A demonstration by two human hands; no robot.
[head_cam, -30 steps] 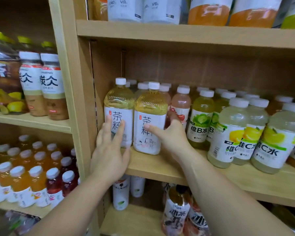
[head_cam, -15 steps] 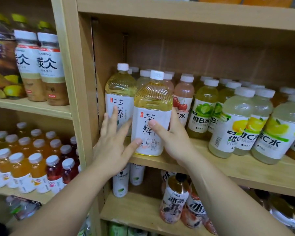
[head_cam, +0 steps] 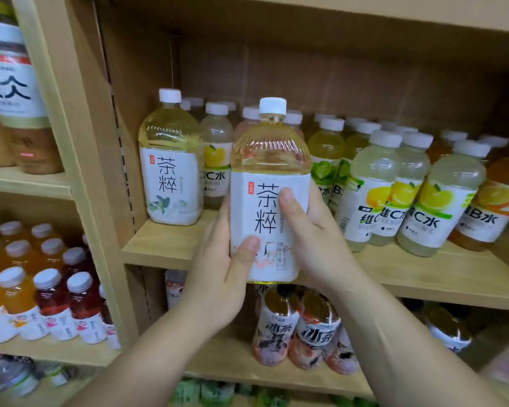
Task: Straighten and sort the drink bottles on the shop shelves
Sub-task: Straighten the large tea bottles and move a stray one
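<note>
A large yellow tea bottle [head_cam: 269, 160] with a white label and white cap is held upright in front of the middle shelf [head_cam: 165, 248], off the shelf board. My left hand [head_cam: 221, 277] grips its lower left side, thumb across the label. My right hand [head_cam: 315, 239] wraps its right side, thumb on the label's middle. A second, matching tea bottle [head_cam: 171, 165] stands at the shelf's left end. Behind and to the right stand rows of smaller pale lemon bottles [head_cam: 376, 183] and green-labelled bottles [head_cam: 325, 160].
A wooden upright [head_cam: 80, 160] divides the left bay, which holds brown tea bottles [head_cam: 15, 92] above and orange and red bottles [head_cam: 56, 298] below. Iced tea bottles [head_cam: 300, 327] stand on the lower shelf under my hands. Orange-labelled bottles [head_cam: 488, 201] fill the far right.
Both hands closed on the right-hand tea bottle and drew it off the shelf toward me. A small lemon bottle behind its old spot is uncovered. The view moved closer and lower.
</note>
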